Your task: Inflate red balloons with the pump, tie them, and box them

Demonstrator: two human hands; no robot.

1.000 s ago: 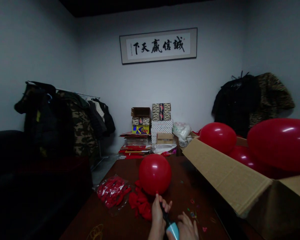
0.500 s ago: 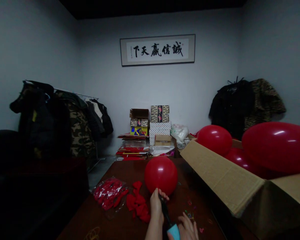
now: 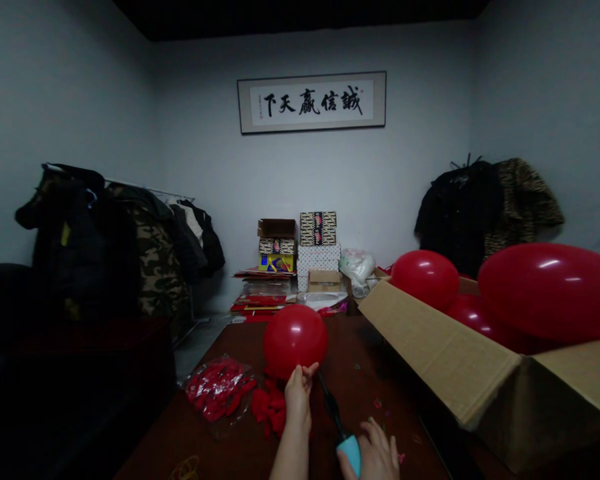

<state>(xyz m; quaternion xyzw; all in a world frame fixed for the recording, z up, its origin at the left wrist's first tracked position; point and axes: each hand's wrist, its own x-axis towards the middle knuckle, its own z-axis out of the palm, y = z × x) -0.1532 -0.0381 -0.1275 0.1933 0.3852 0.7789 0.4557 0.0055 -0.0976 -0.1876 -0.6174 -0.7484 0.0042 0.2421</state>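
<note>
My left hand (image 3: 298, 397) pinches the neck of an inflated red balloon (image 3: 295, 339) and holds it just left of the black nozzle of a hand pump (image 3: 341, 431). The pump has a light-blue body, which my right hand (image 3: 377, 457) grips at the bottom edge of the view. The balloon's neck looks to be off the nozzle tip. Under my left hand lies a pile of flat red balloons (image 3: 271, 408), and beside it a clear bag of red balloons (image 3: 216, 389).
A large open cardboard box (image 3: 455, 363) on the right holds several inflated red balloons (image 3: 550, 290). Small coloured bits (image 3: 380, 405) and rubber bands (image 3: 185, 468) lie on the brown table (image 3: 240, 440). Stacked boxes (image 3: 320, 247) stand at the far wall; coats hang on both sides.
My left hand has drawn the balloon to the left, away from the pump nozzle it was on. The view has tilted down slightly. My right hand stays on the pump.
</note>
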